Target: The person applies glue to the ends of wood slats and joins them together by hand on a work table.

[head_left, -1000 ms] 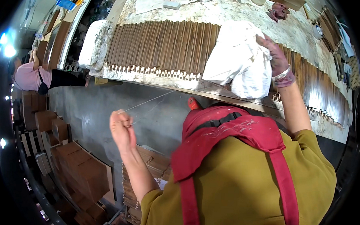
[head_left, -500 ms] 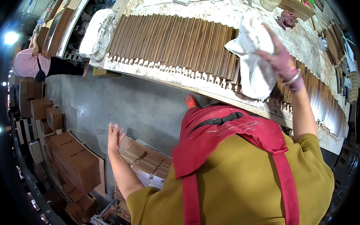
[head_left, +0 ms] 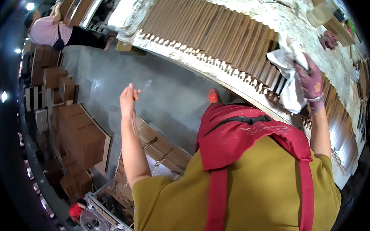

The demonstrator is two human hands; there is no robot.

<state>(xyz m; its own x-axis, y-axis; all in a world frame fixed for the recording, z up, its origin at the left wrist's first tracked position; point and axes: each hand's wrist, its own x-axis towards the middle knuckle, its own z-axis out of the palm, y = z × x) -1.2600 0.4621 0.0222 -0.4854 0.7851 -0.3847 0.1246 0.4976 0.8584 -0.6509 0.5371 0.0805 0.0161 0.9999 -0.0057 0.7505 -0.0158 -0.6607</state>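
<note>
My right hand (head_left: 311, 83), in a mauve glove, is closed on a crumpled white cloth (head_left: 292, 94). The cloth drapes over part of a long row of dark brown wooden slats (head_left: 205, 27), hiding some of them. These slats lie side by side on the workbench, with pale, narrow ends pointing toward me. My bare left hand (head_left: 129, 98) hangs in the air over the floor, away from the bench. Its fingers are loosely bent and partly apart, with nothing visible in them.
Paint-stained workbench (head_left: 183, 62) runs across the top. A clear container (head_left: 319, 15) and a crumpled mauve glove (head_left: 329, 40) lie at its far right. Stacked wood (head_left: 171, 156) stands by my left arm, cardboard boxes (head_left: 79, 131) farther left. Another person (head_left: 52, 31) stands at the upper left.
My right hand and the cloth have moved rightward and nearer along the slats. The cloth is more bunched. My left hand's spread fingers have curled, and the whole view has shifted.
</note>
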